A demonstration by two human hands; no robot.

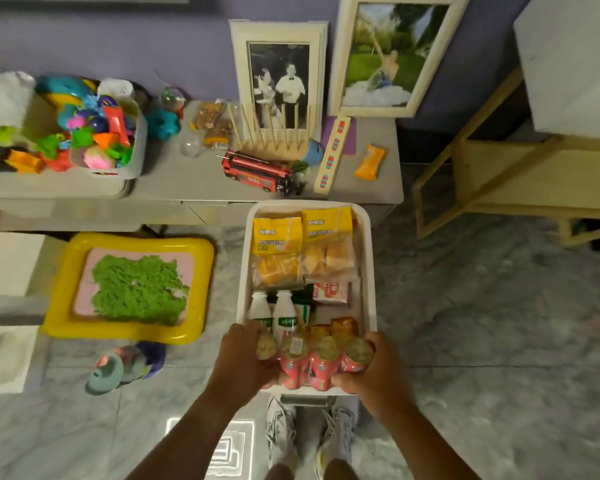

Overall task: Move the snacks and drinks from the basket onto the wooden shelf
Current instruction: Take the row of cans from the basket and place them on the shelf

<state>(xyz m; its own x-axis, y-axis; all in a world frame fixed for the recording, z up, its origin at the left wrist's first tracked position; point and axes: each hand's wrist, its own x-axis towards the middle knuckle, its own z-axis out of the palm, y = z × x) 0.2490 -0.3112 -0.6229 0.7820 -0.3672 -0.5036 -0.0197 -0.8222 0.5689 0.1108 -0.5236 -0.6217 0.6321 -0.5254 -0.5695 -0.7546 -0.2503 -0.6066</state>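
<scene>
A white basket (369, 271) stands on the floor in front of my feet. It holds two yellow snack bags (278, 251), two white drink bottles (284, 315), a small red-and-white carton (330, 292) and a row of several red cans (323, 367) at its near end. My left hand (238, 362) is wrapped around the leftmost can. My right hand (374, 370) grips the rightmost can (359, 355). A wooden shelf (492, 174) stands at the right.
A grey table (187, 181) behind the basket carries a toy bin, a red toy bus (260, 173), an orange snack pack (370, 161) and two framed photos. A yellow tray with green sand (132, 289) and a toy lie on the floor at left.
</scene>
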